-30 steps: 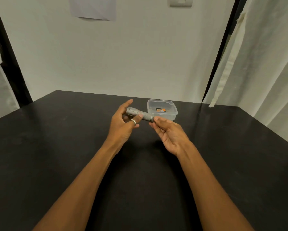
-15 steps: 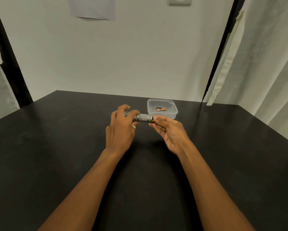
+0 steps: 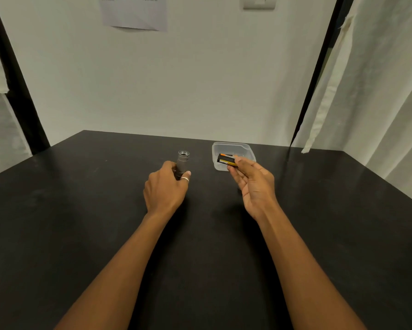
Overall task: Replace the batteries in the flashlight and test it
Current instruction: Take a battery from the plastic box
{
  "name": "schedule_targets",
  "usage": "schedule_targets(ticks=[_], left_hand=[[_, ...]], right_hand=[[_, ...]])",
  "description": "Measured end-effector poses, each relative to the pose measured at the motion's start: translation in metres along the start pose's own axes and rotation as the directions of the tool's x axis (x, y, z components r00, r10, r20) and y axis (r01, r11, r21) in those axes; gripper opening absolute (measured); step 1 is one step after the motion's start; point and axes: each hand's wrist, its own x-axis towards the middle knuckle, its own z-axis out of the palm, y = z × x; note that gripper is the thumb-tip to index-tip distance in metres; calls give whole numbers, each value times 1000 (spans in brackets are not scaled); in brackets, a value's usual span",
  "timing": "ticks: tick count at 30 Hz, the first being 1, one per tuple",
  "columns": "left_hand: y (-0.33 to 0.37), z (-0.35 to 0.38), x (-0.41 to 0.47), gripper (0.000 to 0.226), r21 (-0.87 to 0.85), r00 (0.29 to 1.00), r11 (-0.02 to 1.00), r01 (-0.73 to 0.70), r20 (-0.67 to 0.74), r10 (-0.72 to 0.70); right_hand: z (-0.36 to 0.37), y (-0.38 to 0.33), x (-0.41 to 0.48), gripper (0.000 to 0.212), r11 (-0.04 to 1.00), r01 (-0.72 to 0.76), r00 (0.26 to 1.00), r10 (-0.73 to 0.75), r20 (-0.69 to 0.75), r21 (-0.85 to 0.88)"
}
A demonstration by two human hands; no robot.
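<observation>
The flashlight [image 3: 182, 163] is looking like dull grey metal. The box [image 3: 231, 145] is looking like clear, smooth plastic (a bit cloudy). The black table [image 3: 81, 210] is looking matt and smudgy, and the batteries [image 3: 226, 160] are shining a little

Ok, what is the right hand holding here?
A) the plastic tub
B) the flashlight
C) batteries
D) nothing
C: the right hand pinches black-and-orange batteries, while the left hand grips the flashlight.
</observation>
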Motion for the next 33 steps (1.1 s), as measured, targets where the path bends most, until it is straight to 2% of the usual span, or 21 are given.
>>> schedule_targets(ticks=[5,7,9,10,12,13,15,17,19,21,23,25,26,29,33], left_hand=[[4,-3,-3,40,65,997,996,64,27,-66],[5,-3,-3,41,76,997,995,61,43,-64],[5,-3,-4,50,77,998,996,39,45,-42],[5,-3,-5,62,81,1000,997,17,20,-19],[6,-3,-7,79,65,991,997,-49,-122,57],[8,-3,-7,75,35,969,993,-111,-217,116],[15,-5,-10,52,-44,900,956,-289,-352,256],[24,-3,-16,31,-151,870,891,-428,-336,361],[32,4,-23,21,-280,893,851,-444,-222,392],[38,15,-28,17,-395,948,864,-312,-72,310],[45,21,-28,21,-552,982,834,-9,151,110],[49,19,-24,29,-662,908,674,328,417,-33],[48,17,-22,34,-669,862,612,422,504,-43],[42,13,-19,39,-664,794,558,497,607,16],[37,13,-18,26,-687,783,527,500,619,64]], right_hand=[[0,-1,0,31,1000,-8,1000,8,10,4],[0,-1,0,31,1000,-6,1000,6,7,0],[0,0,0,31,1000,-7,1000,7,9,-1],[0,-1,0,32,1000,-7,1000,7,11,0],[0,-1,0,31,1000,-7,1000,7,11,-4],[0,-1,0,29,1000,-5,1000,5,8,-10],[-1,-1,1,21,999,5,1000,-4,13,-35],[-1,0,0,14,995,26,999,-22,43,-91],[-1,1,-1,14,979,58,996,-44,76,-195],[-3,4,1,19,947,91,994,-65,92,-309],[-4,5,2,20,910,116,992,-84,98,-398],[-3,6,1,21,884,145,988,-108,108,-445],[-2,6,-1,21,869,165,985,-125,116,-467],[1,9,-3,20,829,230,972,-170,162,-511],[2,12,-2,27,777,291,956,-215,199,-558]])
